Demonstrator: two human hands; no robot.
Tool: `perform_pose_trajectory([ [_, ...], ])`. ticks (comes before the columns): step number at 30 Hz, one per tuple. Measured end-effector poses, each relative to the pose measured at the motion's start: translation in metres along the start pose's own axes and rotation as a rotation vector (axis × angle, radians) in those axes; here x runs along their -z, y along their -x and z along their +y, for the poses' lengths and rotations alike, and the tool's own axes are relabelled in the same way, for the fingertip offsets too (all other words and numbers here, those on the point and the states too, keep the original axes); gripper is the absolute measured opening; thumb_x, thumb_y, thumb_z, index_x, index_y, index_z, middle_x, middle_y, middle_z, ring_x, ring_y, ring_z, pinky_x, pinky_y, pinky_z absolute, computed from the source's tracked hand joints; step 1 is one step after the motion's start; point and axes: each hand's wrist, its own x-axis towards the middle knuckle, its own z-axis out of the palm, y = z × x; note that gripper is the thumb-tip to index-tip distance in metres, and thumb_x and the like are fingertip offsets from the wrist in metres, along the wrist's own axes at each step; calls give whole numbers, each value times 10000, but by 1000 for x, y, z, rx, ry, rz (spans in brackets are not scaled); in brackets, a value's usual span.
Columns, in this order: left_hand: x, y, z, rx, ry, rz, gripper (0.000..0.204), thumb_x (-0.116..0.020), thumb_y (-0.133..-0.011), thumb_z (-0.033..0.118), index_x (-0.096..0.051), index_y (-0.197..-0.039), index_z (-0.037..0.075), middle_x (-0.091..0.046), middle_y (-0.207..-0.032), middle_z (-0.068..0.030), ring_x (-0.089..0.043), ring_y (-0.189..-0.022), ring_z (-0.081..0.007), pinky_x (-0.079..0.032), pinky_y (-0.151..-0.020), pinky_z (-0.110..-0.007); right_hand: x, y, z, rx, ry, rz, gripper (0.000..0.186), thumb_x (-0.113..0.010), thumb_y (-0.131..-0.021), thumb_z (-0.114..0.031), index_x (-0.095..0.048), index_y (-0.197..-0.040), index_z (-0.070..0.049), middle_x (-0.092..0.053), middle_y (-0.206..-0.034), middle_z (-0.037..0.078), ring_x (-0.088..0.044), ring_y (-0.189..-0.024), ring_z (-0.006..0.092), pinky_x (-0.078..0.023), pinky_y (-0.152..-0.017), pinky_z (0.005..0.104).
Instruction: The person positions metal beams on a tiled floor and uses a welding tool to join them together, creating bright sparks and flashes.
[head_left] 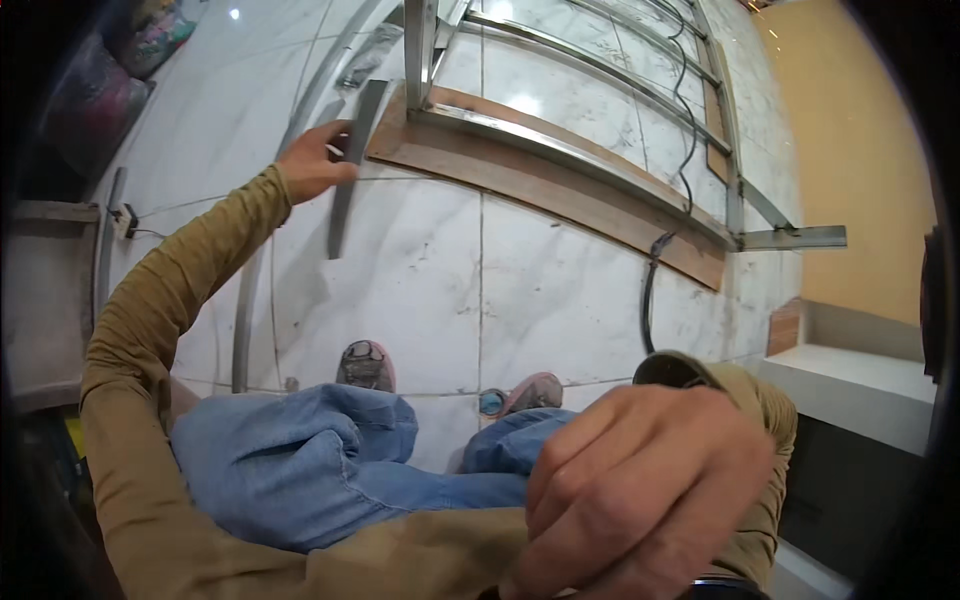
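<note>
The left hand [315,165] reaches out to the far left, its grip pinching a long, dark, flat metal strip [347,170] near the strip's upper half; the strip hangs over the white marble floor [560,280], just beside the left end of a brown wooden plank [560,190]. A steel frame [590,150] rests on that plank, and a black cable [652,280] trails across the floor on the right. The right hand [640,490] sits near the camera, low on the right, fingers curled together; I cannot tell whether it holds anything. Blue-jeaned knees [330,465] fill the near centre.
</note>
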Motion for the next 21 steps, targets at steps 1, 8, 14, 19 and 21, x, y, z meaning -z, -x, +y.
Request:
perform_pose_trajectory([
  [1,7,2,17,-25,7,-37,605,-724,-794,168,-534,-1332,-33,-648,-1152,-184,-646,-1004,-254,-534,-889,-363,2,3,0,11,-22,19,343,-545,-1014,-172,-727,-894,93,-682,-803,199,-656,-625,231,-528,-565,295],
  [8,-23,-61,96,-222,294,0,519,-805,-826,240,-591,-1183,-69,-657,-1017,-135,-656,-872,-195,-577,-770,-302,41,30,-1,-99,-104,-102,200,-588,-986,-72,-688,-937,94,-720,-807,182,-683,-604,288,-563,-537,375],
  [14,-73,-100,89,-199,646,263,330,-782,-876,178,-614,-1091,-7,-672,-942,-97,-684,-881,-205,-599,-760,-327,167,15,63,-206,680,-18,310,-588,-929,-27,-626,-1235,-7,-724,-973,111,-699,-959,153,-560,-848,296],
  [19,-88,-123,79,-44,806,338,266,-770,-888,171,-599,-1015,12,-664,-942,-76,-678,-811,-182,-607,-682,-320,327,19,144,-451,1206,177,402,-675,-952,-122,-584,-1335,-38,-685,-1190,139,-662,-1077,198,-545,-923,355],
  [21,-93,-131,74,-42,816,381,275,-775,-882,173,-599,-1014,8,-663,-937,-77,-674,-807,-177,-600,-669,-315,351,6,167,-493,1109,185,434,-712,-929,-153,-596,-1330,-36,-688,-1194,141,-661,-1082,198,-540,-926,352],
])
